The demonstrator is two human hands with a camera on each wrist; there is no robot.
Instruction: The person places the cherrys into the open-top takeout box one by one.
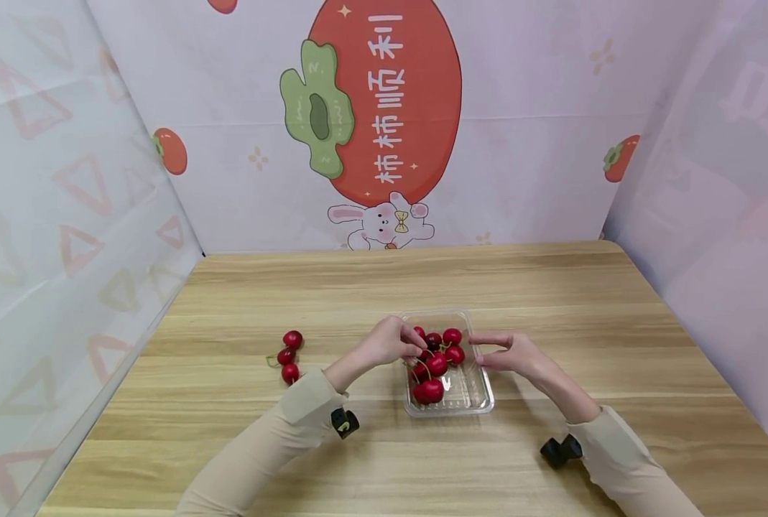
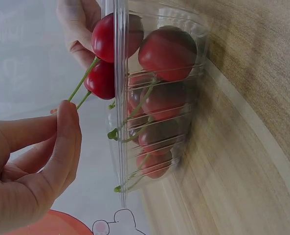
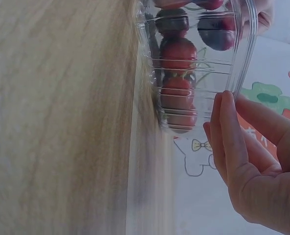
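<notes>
Step in hand looks like loading of the clear rectangular plastic tray [image 1: 470,392], which is set mid-bench, slightly toward the right edge of the light wood-grain bench [image 1: 565,309], with three loose dark-red cherries [image 1: 286,357] left toward the left edge. Two glossy red, green-stemmed cherries [image 2: 101,81] are held at rim height by the left hand [image 1: 389,343], stems pinched between closed fingertips, while the tray's right rim is touched by the right hand [image 1: 511,355], fingers nearly straight and spread. Next move probably calls for the pair to be lowered and the stems released, tray steadied.
</notes>
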